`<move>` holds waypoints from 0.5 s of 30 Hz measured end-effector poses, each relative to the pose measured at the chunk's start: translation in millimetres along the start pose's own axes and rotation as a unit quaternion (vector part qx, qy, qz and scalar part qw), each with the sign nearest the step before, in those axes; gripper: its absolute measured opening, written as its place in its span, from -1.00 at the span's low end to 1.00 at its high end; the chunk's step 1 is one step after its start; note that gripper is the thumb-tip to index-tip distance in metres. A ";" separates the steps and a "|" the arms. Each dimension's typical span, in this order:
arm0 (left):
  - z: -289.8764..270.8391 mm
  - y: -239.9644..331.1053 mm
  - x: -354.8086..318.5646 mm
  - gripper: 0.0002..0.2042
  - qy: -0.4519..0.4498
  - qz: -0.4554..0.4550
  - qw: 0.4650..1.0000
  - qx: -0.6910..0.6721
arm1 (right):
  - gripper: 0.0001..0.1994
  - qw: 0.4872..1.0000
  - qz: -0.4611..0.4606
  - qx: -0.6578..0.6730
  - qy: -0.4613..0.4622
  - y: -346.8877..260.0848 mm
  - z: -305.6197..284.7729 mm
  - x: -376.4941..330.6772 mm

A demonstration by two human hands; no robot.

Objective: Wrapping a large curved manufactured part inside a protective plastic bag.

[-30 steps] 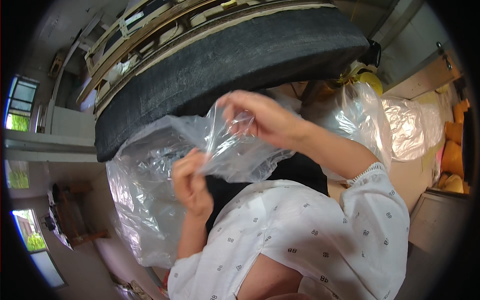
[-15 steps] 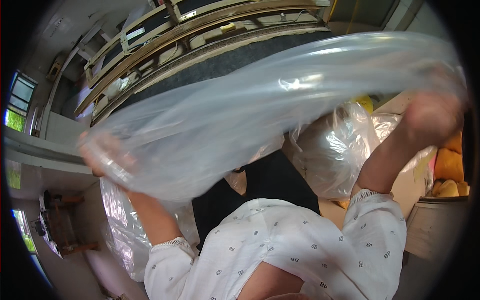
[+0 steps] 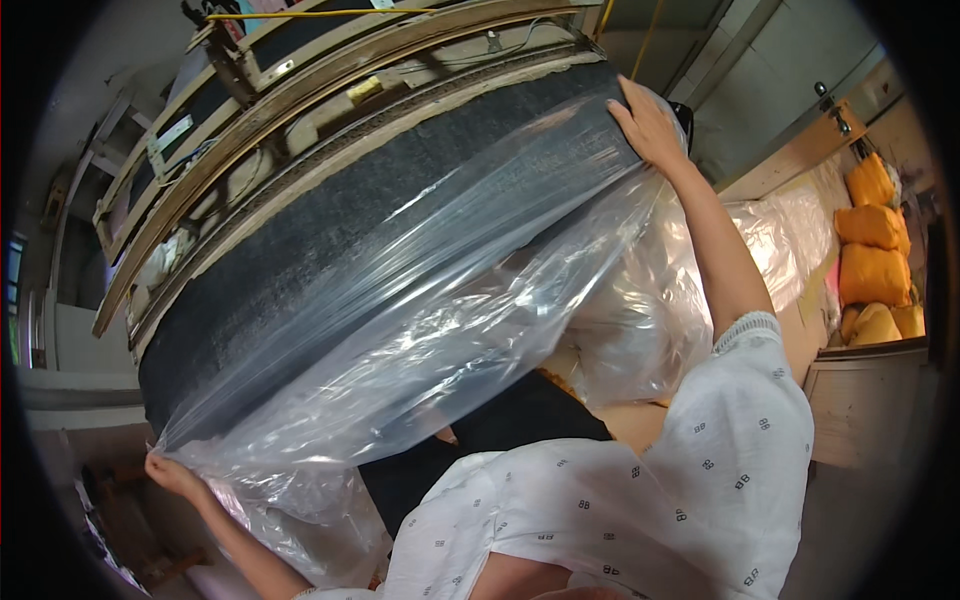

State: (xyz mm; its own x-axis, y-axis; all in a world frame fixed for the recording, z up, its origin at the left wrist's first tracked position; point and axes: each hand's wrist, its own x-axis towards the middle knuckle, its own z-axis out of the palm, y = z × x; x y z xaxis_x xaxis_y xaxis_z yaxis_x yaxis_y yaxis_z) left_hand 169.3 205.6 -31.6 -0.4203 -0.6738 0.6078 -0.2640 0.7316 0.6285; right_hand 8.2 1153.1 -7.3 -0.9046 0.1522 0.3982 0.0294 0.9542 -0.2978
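A clear plastic sheet (image 3: 400,330) stretches between my hands, its far part lying over a long dark padded surface (image 3: 290,190) and its near part hanging in folds above my lap. My left hand (image 3: 175,472) is closed on the sheet's left corner, beside the left end of the dark surface. At the other end, my right hand (image 3: 648,125) lies flat on the sheet near the surface's right edge. Its fingers are stretched out and the thumb stands apart.
Wooden rails and metal parts of a machine frame (image 3: 240,125) run behind the dark surface. More crumpled clear plastic (image 3: 650,320) lies to my right and below my left arm. Orange bundles (image 3: 875,270) are stacked at the far right, above a pale cabinet (image 3: 865,400).
The sheet was raised and billowing in the air; now it has come down across the dark surface. My left hand has moved down, my right hand in and forward onto the surface.
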 end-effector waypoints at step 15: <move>76.7 4.0 81.5 -0.60 -0.204 0.115 0.808 0.540 | -0.51 0.999 -0.022 -0.020 -0.028 -12.2 14.6 9.5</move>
State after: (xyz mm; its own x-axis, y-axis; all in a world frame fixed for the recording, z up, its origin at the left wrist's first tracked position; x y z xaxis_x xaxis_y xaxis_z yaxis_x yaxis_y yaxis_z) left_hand 67.4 161.5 -16.8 -0.7598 -0.5774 0.2987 -0.6489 0.6452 -0.4033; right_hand -7.0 1139.2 -12.6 -0.9280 0.0959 0.3601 0.0046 0.9692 -0.2463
